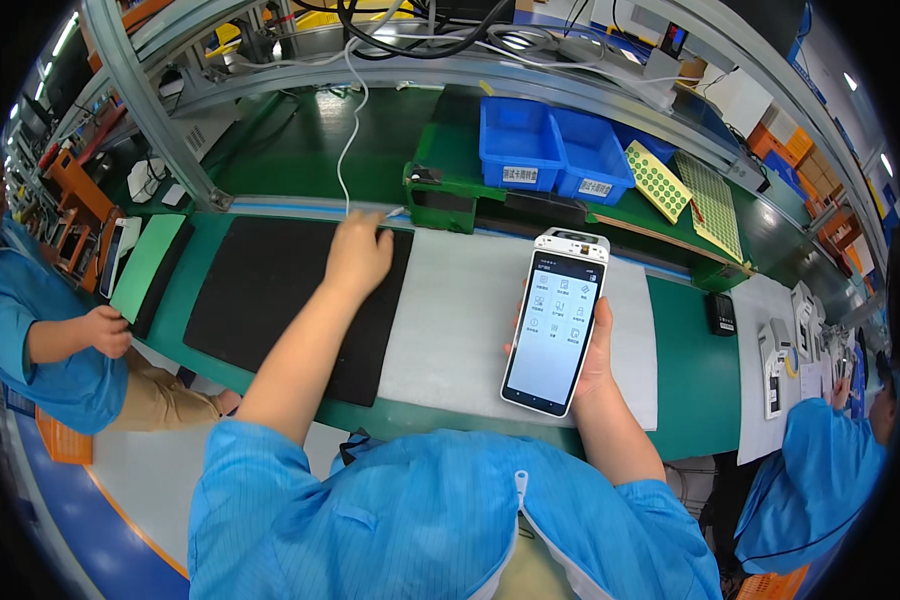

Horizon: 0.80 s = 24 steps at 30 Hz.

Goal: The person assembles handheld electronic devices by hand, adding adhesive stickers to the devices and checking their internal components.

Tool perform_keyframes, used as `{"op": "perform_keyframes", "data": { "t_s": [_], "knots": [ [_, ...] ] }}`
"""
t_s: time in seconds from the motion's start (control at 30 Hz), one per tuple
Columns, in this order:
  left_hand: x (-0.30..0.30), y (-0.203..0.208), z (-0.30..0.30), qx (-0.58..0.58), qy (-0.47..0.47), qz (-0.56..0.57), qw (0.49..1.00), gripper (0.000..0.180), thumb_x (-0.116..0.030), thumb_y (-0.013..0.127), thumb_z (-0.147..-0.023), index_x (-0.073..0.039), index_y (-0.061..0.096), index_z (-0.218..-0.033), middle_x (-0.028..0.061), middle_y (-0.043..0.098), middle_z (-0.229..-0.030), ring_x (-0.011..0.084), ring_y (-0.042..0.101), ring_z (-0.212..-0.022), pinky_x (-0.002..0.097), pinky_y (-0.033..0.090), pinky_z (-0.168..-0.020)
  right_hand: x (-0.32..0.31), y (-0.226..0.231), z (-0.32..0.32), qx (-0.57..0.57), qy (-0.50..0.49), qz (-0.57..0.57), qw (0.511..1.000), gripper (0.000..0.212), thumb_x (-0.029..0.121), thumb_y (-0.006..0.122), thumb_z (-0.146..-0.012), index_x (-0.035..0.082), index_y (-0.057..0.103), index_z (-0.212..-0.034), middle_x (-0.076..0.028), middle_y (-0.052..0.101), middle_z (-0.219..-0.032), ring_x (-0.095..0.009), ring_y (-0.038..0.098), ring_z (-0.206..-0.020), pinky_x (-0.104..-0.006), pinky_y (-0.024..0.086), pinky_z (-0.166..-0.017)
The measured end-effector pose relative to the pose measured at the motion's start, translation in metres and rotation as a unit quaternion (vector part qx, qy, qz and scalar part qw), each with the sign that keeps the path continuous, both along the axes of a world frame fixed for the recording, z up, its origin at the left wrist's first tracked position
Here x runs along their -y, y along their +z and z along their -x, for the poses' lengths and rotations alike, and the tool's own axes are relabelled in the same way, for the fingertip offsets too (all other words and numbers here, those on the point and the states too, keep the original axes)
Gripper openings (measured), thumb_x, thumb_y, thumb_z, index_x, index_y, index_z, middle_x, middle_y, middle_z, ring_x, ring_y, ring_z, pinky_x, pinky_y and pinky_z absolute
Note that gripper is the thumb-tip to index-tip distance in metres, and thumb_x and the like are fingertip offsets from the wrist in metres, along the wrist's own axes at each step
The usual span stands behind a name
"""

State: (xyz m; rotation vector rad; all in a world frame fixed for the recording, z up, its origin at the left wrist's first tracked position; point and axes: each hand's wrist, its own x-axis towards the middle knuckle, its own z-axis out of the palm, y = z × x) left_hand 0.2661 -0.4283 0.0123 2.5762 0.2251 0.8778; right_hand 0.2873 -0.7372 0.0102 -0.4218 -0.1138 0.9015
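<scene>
My right hand [598, 350] is wrapped round a white handheld payment terminal [555, 325], tilted up over the pale mat. Its large screen is lit and shows a grid of icons. My left hand [360, 250] is closed at the far edge of the black mat, on a white cable [353, 140] that hangs down from the shelf. A pale plug end [397, 212] sticks out just right of its fingers, beside the green shelf's corner. The fingertips themselves are partly hidden from view.
Under my arms lie a black mat [260, 290] and a white foam mat [440, 330]. Blue bins [518, 145] and a yellow sheet with green dots [657, 182] rest on the green shelf. A small black block [720, 314] lies right. Co-workers sit on both sides.
</scene>
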Motion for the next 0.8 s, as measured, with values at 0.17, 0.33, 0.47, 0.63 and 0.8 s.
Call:
{"op": "perform_keyframes", "data": {
  "t_s": [0.17, 0.33, 0.47, 0.63, 0.8],
  "knots": [
    [-0.034, -0.034, -0.047, -0.051, 0.079, -0.046, 0.995, 0.014, -0.010, 0.060, -0.076, -0.001, 0.066, -0.085, 0.0170, 0.060, -0.096, 0.0352, 0.056, -0.092, 0.0435, 0.046, -0.078, 0.005, -0.012, -0.011, 0.008, 0.040, -0.058, 0.997, 0.097, 0.074, 0.056, -0.066, 0.006, 0.037, -0.133, -0.015, 0.053, -0.118, -0.032, 0.058, -0.100, -0.0500, 0.051, -0.080],
    [-0.047, -0.005, -0.047, 0.040, 0.052, 0.146, 0.987, 0.015, -0.010, 0.047, -0.089, 0.002, 0.056, -0.088, 0.0140, 0.059, -0.071, 0.0251, 0.059, -0.067, 0.0349, 0.045, -0.061, 0.004, 0.000, -0.010, 0.004, 0.037, -0.119, 0.992, 0.106, 0.077, 0.050, -0.068, 0.005, 0.022, -0.140, -0.024, 0.046, -0.125, -0.038, 0.056, -0.103, -0.0529, 0.047, -0.086],
    [-0.006, 0.063, 0.012, -0.056, -0.107, 0.335, 0.934, 0.013, -0.009, 0.051, -0.089, 0.000, 0.060, -0.090, -0.0051, 0.050, -0.067, 0.0024, 0.043, -0.062, 0.0200, 0.035, -0.054, 0.005, -0.003, -0.017, -0.037, 0.107, -0.197, 0.974, 0.115, 0.080, 0.047, -0.067, -0.001, 0.012, -0.141, -0.028, 0.052, -0.114, -0.040, 0.056, -0.103, -0.0561, 0.044, -0.088],
    [0.092, 0.094, 0.051, -0.207, -0.302, 0.353, 0.861, 0.015, -0.009, 0.060, -0.085, 0.001, 0.066, -0.094, 0.0009, 0.061, -0.072, 0.0045, 0.051, -0.065, 0.0205, 0.041, -0.058, 0.002, 0.002, -0.011, -0.053, 0.129, -0.188, 0.972, 0.113, 0.081, 0.043, -0.069, 0.000, 0.012, -0.141, -0.027, 0.053, -0.110, -0.041, 0.056, -0.102, -0.0577, 0.043, -0.089],
    [0.116, 0.091, 0.044, -0.253, -0.316, 0.420, 0.812, 0.018, -0.013, 0.059, -0.087, 0.001, 0.066, -0.097, -0.0001, 0.061, -0.071, 0.0037, 0.049, -0.064, 0.0206, 0.040, -0.057, 0.002, 0.014, -0.001, -0.064, 0.044, -0.074, 0.994, 0.111, 0.088, 0.030, -0.064, 0.004, 0.031, -0.136, -0.024, 0.057, -0.107, -0.037, 0.062, -0.089, -0.0476, 0.054, -0.071]
  ]
}}
